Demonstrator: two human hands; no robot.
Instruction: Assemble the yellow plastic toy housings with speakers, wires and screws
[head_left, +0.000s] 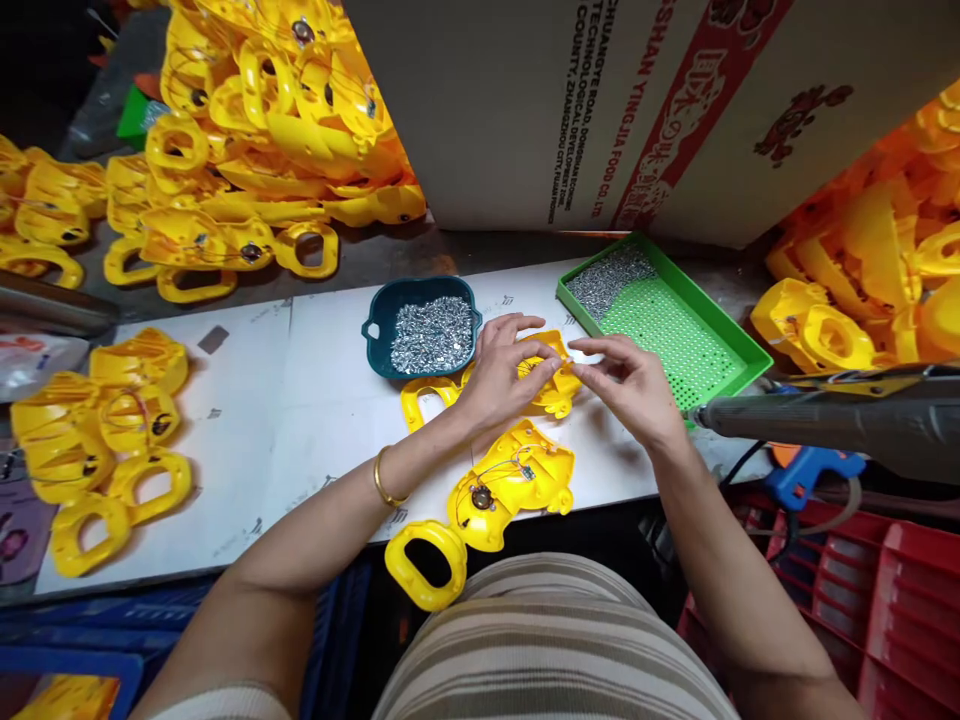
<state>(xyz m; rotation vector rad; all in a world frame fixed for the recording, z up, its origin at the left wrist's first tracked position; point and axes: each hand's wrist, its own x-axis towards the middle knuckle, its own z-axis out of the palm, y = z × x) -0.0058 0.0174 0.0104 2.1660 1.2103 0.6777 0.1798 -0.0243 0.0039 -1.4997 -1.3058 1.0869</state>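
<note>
**Both hands on a yellow shell at mid-tabletop**

Nearest the camera, a second shell of yellow plastic lies open side up at the front edge of the white tabletop. Thin wires and a small round part show inside it, and its loop handle hangs over the edge. A gold bracelet circles the left wrist.

Just beyond, the yellow shell sits flat on the tabletop under both hands. It is glossy and moulded, with a loop handle sticking out to the left. The left hand is curled over its top, fingers spread and bent and the thumb pressing on it. The right hand meets it from the other side, its thumb and first fingers pinched together at the shell's right rim. Whether something small is between them cannot be told.

To the right, a grey power tool lies level, above a blue glue gun and a red crate.

Behind the hands, a dark teal bowl holds silver screws, just beside the left fingers. A green tray with more screws heaped in its far corner lies near the right hand.

Loose yellow shells are heaped at the left. Taller piles rise at the back, beside a large cardboard box.
</note>
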